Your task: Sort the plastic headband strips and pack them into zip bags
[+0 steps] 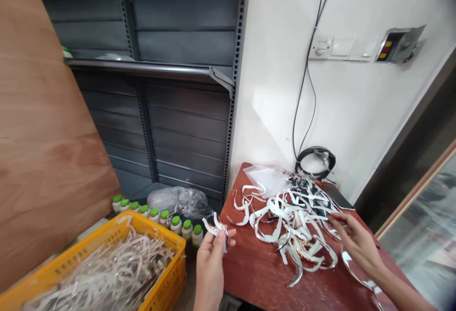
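My left hand (213,254) is closed around a few short curved trim strips (215,225), shiny on one face and white on the other, held up at the table's left edge. My right hand (352,237) reaches to the right side of a tangled heap of similar curved trim strips (285,216). Its thumb and fingers come together at the end of a white strip (318,214) there. Some strips in the heap have chrome or gold-coloured faces. One large looped strip (351,266) lies beneath my right forearm.
A yellow crate (180,263) of loose strips stands left of the reddish table (249,273). Green-capped bottles (175,225) line up behind it, near a clear plastic bag (180,201). A phone (337,197), plastic sheets (269,178) and coiled cable (315,163) are at the back.
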The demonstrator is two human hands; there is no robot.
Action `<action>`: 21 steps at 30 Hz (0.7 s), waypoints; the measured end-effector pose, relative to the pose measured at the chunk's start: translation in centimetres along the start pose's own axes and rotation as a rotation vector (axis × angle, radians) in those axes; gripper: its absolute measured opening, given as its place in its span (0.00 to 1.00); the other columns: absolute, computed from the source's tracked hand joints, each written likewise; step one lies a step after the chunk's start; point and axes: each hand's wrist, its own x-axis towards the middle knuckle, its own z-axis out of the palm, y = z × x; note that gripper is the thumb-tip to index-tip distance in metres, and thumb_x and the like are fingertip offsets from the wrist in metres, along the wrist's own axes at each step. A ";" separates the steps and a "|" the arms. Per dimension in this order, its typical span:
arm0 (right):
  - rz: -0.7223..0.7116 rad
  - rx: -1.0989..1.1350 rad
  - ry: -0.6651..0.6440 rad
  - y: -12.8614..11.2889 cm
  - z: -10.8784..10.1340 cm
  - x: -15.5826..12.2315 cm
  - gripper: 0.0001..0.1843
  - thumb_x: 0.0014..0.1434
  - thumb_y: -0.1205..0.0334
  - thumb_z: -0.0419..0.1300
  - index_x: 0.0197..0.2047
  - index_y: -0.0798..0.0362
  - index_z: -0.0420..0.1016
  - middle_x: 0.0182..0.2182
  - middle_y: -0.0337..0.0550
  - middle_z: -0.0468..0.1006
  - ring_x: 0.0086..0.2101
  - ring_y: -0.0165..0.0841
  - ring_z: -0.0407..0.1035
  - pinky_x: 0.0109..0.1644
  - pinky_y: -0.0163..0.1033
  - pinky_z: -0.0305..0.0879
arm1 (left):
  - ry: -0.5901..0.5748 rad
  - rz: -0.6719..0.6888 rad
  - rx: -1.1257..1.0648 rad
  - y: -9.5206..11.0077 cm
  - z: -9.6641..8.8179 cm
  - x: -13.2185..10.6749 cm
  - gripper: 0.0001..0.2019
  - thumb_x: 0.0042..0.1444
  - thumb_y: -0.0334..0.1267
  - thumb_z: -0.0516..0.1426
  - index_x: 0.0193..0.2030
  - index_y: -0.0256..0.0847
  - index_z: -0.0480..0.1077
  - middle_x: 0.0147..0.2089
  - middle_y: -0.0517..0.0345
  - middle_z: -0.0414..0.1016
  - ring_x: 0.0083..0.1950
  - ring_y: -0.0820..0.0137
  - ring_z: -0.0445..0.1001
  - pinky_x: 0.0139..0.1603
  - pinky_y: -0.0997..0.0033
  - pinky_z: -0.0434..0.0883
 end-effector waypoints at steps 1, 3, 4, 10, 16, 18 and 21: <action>0.066 0.029 -0.003 0.5 -0.1 0.7 0.18 0.59 0.49 0.53 0.47 0.52 0.67 0.42 0.47 0.75 0.39 0.38 0.72 0.40 0.39 0.69 | -0.009 -0.014 -0.028 0.1 0.0 0.0 0.14 0.49 0.41 0.62 0.41 0.38 0.70 0.37 0.53 0.77 0.35 0.70 0.74 0.36 0.73 0.69; 0.156 0.008 -0.071 1.1 -0.1 2.0 0.20 0.57 0.47 0.53 0.46 0.53 0.68 0.37 0.46 0.77 0.35 0.38 0.73 0.36 0.37 0.69 | -0.030 -0.047 -0.096 0.2 0.2 -0.1 0.13 0.49 0.40 0.62 0.40 0.38 0.71 0.37 0.54 0.77 0.35 0.70 0.74 0.35 0.73 0.69; 0.177 -0.047 -0.121 1.3 0.1 2.6 0.21 0.56 0.47 0.53 0.44 0.54 0.70 0.34 0.46 0.78 0.33 0.38 0.73 0.33 0.37 0.68 | -0.044 -0.065 -0.125 0.2 0.3 -0.2 0.12 0.48 0.39 0.63 0.40 0.38 0.71 0.37 0.54 0.77 0.35 0.70 0.74 0.35 0.73 0.69; 0.131 -0.401 -0.295 0.7 3.0 4.1 0.16 0.55 0.50 0.52 0.35 0.52 0.75 0.20 0.41 0.75 0.24 0.37 0.70 0.28 0.36 0.60 | -0.100 -0.136 -0.163 0.5 1.4 -0.8 0.13 0.46 0.37 0.64 0.40 0.38 0.72 0.36 0.55 0.77 0.29 0.73 0.73 0.31 0.74 0.69; 0.144 -0.440 -0.224 -0.9 3.2 5.3 0.15 0.56 0.50 0.52 0.33 0.48 0.76 0.24 0.41 0.77 0.27 0.38 0.71 0.28 0.36 0.58 | -0.112 -0.167 -0.132 0.9 1.8 -1.2 0.13 0.45 0.39 0.64 0.38 0.37 0.73 0.31 0.55 0.76 0.25 0.75 0.72 0.29 0.76 0.67; 0.157 -0.450 -0.083 -2.3 2.1 6.1 0.17 0.56 0.46 0.52 0.36 0.47 0.75 0.24 0.41 0.77 0.26 0.38 0.71 0.27 0.36 0.58 | -0.097 -0.152 -0.132 1.0 1.7 -1.1 0.14 0.45 0.39 0.65 0.39 0.37 0.73 0.32 0.55 0.77 0.25 0.74 0.72 0.30 0.75 0.68; 0.173 -0.240 0.104 -4.9 0.8 6.9 0.17 0.55 0.46 0.54 0.40 0.48 0.73 0.26 0.41 0.78 0.25 0.37 0.71 0.26 0.36 0.61 | -0.097 -0.134 -0.130 0.8 1.4 -0.9 0.15 0.46 0.39 0.64 0.40 0.37 0.73 0.32 0.55 0.76 0.26 0.74 0.72 0.30 0.74 0.68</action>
